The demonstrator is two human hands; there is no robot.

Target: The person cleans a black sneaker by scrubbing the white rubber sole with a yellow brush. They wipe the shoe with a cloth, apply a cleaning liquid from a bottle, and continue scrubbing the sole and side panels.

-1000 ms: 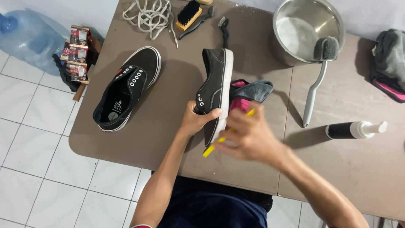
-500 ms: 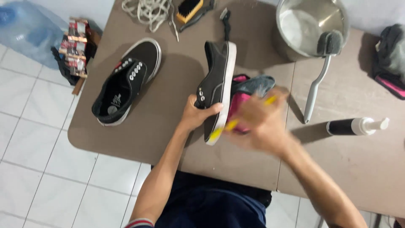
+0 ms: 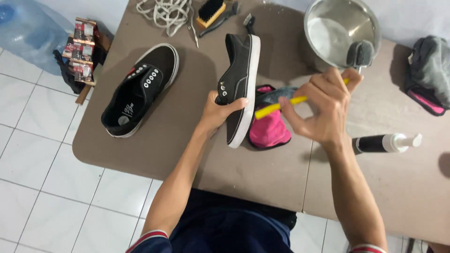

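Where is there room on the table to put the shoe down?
Bare tabletop lies along the near edge, below the pink cloth. More lies between the two shoes. The far edge is crowded: laces, brush, metal pot.

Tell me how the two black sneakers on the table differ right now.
The held sneaker stands on its side, white sole edge toward the right hand, gripped by the left hand. The other sneaker lies flat, opening up, untouched, further left on the table. Both are black with white soles and no laces.
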